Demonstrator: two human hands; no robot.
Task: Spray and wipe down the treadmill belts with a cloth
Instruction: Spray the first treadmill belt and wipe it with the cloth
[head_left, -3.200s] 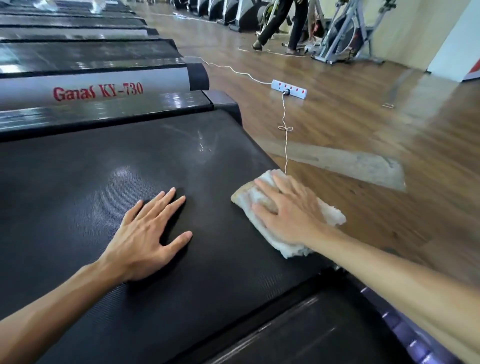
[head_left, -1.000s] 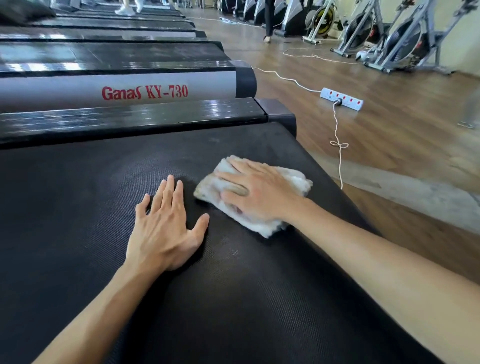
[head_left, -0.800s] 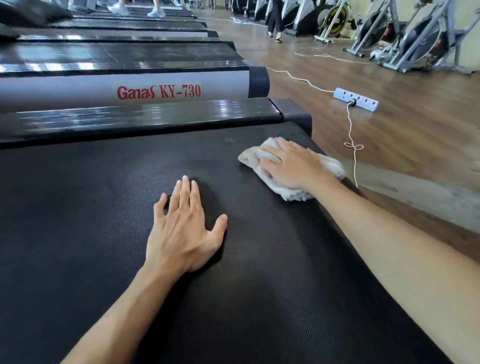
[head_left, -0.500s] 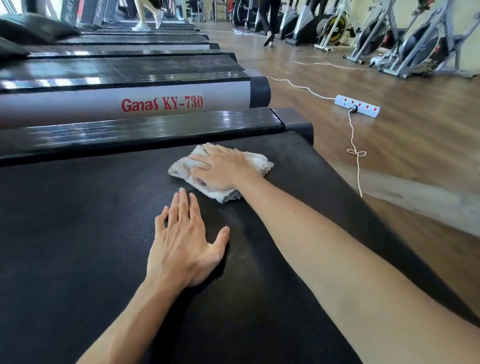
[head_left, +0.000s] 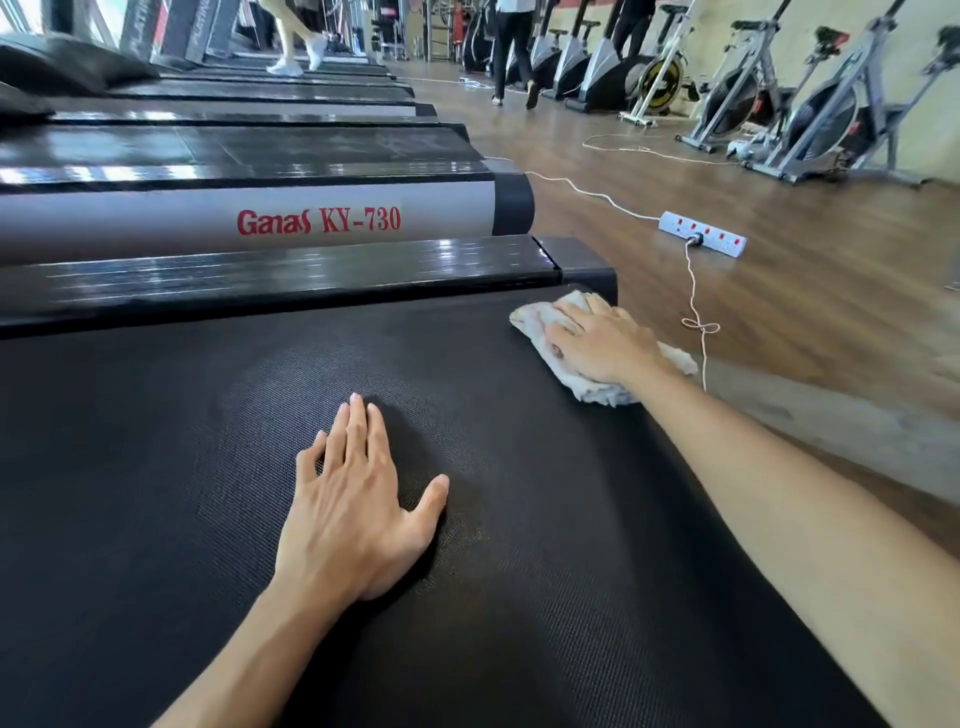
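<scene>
— Where's the cloth (head_left: 597, 387) right now?

— Up at the far right corner of the treadmill belt (head_left: 156, 467), just below the glossy black side rail (head_left: 260, 280) and its end cap. It's a crumpled whitish rag, and part of it hangs past the belt's right edge.

— And the hands?

— The right hand (head_left: 597, 343) lies on top of the rag, fingers spread and gently bent over it, pressing it down onto the belt. The left hand (head_left: 353, 499) is flat on the belt near the middle, palm down, fingers straight and close together, thumb out to the side, holding nothing.

— Anything else around?

— The next treadmill over reads "Ganas KY-730" on its grey rail (head_left: 156, 223). A white power strip (head_left: 701, 235) sits on the wooden floor (head_left: 805, 312), and exercise bikes (head_left: 810, 119) line the far wall.
</scene>
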